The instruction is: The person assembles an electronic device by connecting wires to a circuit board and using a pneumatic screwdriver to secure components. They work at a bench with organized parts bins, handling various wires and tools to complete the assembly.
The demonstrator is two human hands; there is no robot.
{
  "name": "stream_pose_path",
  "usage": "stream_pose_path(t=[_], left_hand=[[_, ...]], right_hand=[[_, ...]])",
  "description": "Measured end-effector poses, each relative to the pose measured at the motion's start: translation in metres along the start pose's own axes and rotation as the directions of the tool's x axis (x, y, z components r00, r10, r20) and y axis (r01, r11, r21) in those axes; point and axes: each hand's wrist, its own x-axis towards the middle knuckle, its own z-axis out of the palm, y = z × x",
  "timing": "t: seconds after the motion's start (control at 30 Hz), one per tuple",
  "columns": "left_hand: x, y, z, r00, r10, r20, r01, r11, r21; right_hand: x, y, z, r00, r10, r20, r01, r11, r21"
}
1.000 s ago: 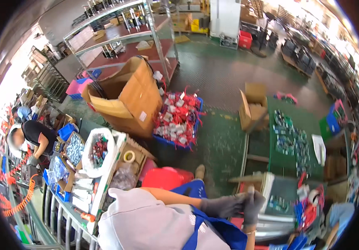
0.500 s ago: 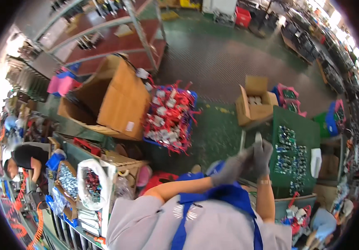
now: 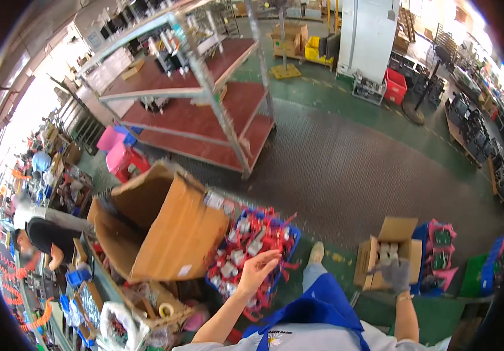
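Observation:
My left hand point(image 3: 260, 271) is bare, its fingers loosely bent and apart, with nothing visible in them. It hovers above a blue crate point(image 3: 295, 238) heaped with white and grey parts on red wires point(image 3: 237, 257). My right hand point(image 3: 396, 276), in a grey glove, is in front of an open cardboard box point(image 3: 367, 263) and covers part of it. White round pieces point(image 3: 388, 250) show inside that box. A thin grey shape juts leftward from the gloved fingers; whether it is a finger or a held thing is unclear.
A large open carton point(image 3: 182, 234) stands left of the crate. Behind it is a metal rack point(image 3: 223, 111) with red-brown shelves. Blue bins point(image 3: 420, 234) with pink wrapping and green circuit boards sit at right. A co-worker point(image 3: 53, 234) bends over a bench at far left.
My hands, together at the right before, have moved apart. My left hand, grey-gloved earlier, is now bare and farther left. The view has shifted, showing more of the rack and floor ahead.

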Motion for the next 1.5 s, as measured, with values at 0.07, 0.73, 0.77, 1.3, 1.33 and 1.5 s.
stream_pose_path(t=[0.07, 0.73, 0.77, 1.3, 1.33, 1.5], left_hand=[[0.09, 0.06, 0.037, 0.954, 0.293, -0.058, -0.283, 0.948, 0.145], [0.332, 0.533, 0.215, -0.653, 0.705, 0.275, -0.716, -0.693, 0.077], [0.345, 0.539, 0.225, -0.656, 0.7, 0.281, -0.71, -0.699, 0.082], [0.562, 0.544, 0.3, -0.428, 0.881, 0.204, -0.545, -0.431, 0.72], [0.576, 0.538, 0.298, -0.399, 0.9, 0.174, -0.537, -0.383, 0.752], [0.607, 0.533, 0.292, -0.298, 0.947, 0.116, -0.528, -0.265, 0.807]], right_hand=[[0.055, -0.01, 0.011, 0.991, 0.114, 0.072, -0.117, 0.993, 0.032], [0.499, -0.218, 0.026, 0.996, 0.071, 0.049, -0.081, 0.971, 0.226], [0.518, -0.215, 0.029, 0.996, 0.082, 0.038, -0.088, 0.971, 0.222], [0.881, -0.225, 0.017, 0.995, -0.07, -0.068, 0.092, 0.914, 0.395], [0.886, -0.224, 0.012, 0.997, -0.047, -0.057, 0.064, 0.941, 0.333], [0.905, -0.252, 0.005, 0.972, 0.093, 0.216, -0.216, 0.718, 0.661]])
